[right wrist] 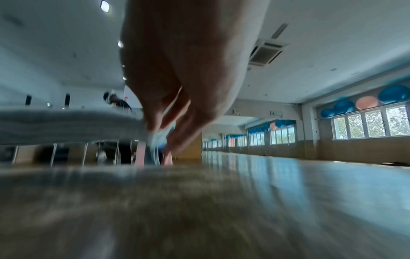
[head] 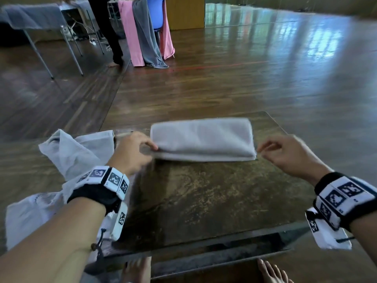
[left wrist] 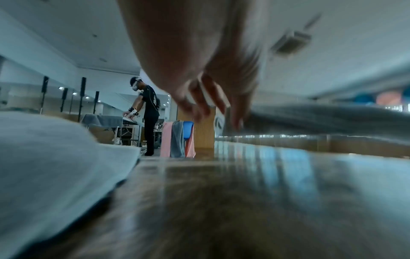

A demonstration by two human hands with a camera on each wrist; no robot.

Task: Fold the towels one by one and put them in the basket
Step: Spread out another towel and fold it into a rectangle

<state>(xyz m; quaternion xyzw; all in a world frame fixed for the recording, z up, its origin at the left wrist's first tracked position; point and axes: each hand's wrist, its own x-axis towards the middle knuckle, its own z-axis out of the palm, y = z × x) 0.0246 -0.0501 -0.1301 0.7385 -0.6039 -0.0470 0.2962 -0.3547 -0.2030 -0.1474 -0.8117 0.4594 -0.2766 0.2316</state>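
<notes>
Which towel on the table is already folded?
The grey towel between the hands, a flat neat rectangle. The white towel at the left edge lies crumpled.

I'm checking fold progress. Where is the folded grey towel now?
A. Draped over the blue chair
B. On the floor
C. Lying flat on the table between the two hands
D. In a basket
C: the folded grey towel lies flat on the table, left hand at one end, right hand beside the other.

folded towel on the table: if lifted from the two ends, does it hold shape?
Probably sags: the folded towel is soft terry in stacked layers. Layers may slide apart, since the near edges look loose. Likely light; left hand touches one end, right hand is just clear.
</notes>
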